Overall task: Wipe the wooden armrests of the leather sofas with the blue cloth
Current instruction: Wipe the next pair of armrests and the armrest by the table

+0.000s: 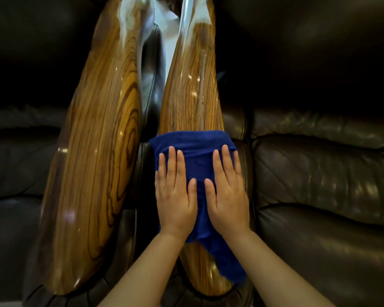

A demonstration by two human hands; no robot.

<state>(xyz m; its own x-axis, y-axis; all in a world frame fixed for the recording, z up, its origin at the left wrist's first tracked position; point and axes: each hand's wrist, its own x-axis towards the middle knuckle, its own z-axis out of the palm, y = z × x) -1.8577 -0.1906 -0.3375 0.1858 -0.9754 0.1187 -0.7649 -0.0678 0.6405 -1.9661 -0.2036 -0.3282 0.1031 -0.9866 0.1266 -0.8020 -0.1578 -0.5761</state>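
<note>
Two glossy wooden armrests run side by side away from me. The blue cloth point(197, 156) is draped across the right armrest point(191, 85), near its middle, with a corner trailing down toward me. My left hand point(175, 191) and my right hand point(227, 191) lie flat on the cloth side by side, fingers straight and pointing forward, pressing it onto the wood. The left armrest point(98, 140) is bare, with a bold ring grain pattern.
Dark leather sofa cushions point(324, 173) lie to the right and more dark leather point(16, 165) to the left. A narrow gap with a dark leather side panel point(151, 85) separates the armrests. Pale floor point(166, 18) shows at the far end.
</note>
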